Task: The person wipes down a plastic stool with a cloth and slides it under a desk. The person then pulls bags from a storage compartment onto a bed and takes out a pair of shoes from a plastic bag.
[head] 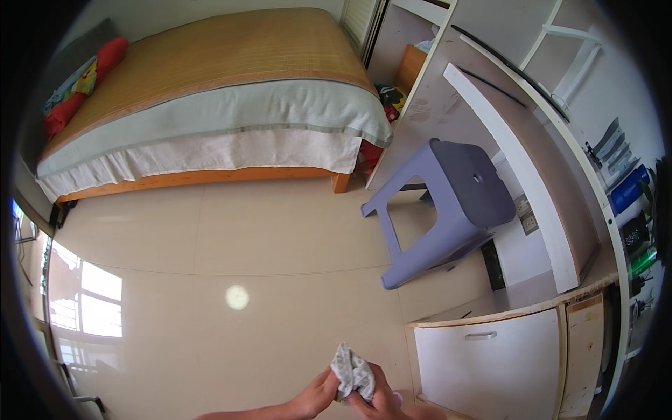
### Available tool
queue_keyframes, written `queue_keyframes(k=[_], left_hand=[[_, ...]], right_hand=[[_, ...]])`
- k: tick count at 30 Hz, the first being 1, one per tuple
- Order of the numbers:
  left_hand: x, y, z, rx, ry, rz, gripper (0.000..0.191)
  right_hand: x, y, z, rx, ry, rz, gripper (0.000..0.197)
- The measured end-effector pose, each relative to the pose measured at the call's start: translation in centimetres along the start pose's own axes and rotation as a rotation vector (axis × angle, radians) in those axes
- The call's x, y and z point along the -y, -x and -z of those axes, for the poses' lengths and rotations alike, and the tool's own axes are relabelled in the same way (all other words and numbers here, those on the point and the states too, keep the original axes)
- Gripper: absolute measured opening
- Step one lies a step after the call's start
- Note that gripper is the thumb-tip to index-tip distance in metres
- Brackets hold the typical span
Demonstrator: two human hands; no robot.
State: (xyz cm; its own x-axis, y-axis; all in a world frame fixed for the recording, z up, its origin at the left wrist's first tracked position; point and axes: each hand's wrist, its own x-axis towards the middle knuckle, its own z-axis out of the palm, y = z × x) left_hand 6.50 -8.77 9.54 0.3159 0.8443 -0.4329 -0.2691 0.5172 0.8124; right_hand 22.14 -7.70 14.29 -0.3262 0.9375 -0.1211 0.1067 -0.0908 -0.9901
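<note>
A crumpled grey-white patterned cloth (350, 371) is bunched between my two hands at the bottom of the view, above the tiled floor. My left hand (316, 395) grips its left side, with the thumb and fingers pressed against the fabric. On the other side, my right hand (379, 396) holds the cloth, its thumb lying along the lower front. The cloth's folds hide some of my fingertips. Beyond my hands, to the upper right, a blue-purple plastic stool (462, 184) stands on the floor.
A bed (252, 52) with a woven mat and pale sheets spans the back. At right, a low cabinet (488, 357) with a white door adjoins a desk-like shelf unit (525, 163). Glossy beige tiles (173, 315) reflect a window. A chair leg (92, 401) shows at lower left.
</note>
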Motion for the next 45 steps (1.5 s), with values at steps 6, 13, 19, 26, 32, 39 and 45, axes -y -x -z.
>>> queue_keyframes(k=[6, 13, 19, 26, 32, 39, 45], left_hand=[[9.4, 5.9, -3.4, -0.549, 0.414, 0.096, 0.056], [12.9, 7.7, -4.4, -0.759, 0.199, -0.074, 0.046], [13.8, 13.8, -4.8, -0.654, 0.104, -0.081, 0.044], [6.1, 25.2, -5.5, -0.631, 0.557, 0.247, 0.040], [-5.9, 28.8, -6.0, -0.659, 0.354, 0.044, 0.034], [-9.0, 32.6, 0.0, -0.662, 0.026, 0.062, 0.037], [-21.7, 33.6, -1.6, -0.754, 0.377, 0.037, 0.024]], right_hand=[[-1.9, 2.2, -3.3, 0.141, 0.338, 0.032, 0.054], [-6.7, 5.8, -3.9, 0.297, 0.506, 0.141, 0.061], [-8.7, 11.4, -5.7, 0.487, 0.479, -0.112, 0.053], [3.5, 13.4, -9.0, 0.527, 0.327, -0.190, 0.047], [15.1, 10.4, -13.0, 0.581, 0.389, -0.167, 0.049], [25.5, 8.8, -16.8, 0.498, 0.441, -0.174, 0.054], [29.9, 6.3, -15.5, 0.372, 0.138, -0.283, 0.051]])
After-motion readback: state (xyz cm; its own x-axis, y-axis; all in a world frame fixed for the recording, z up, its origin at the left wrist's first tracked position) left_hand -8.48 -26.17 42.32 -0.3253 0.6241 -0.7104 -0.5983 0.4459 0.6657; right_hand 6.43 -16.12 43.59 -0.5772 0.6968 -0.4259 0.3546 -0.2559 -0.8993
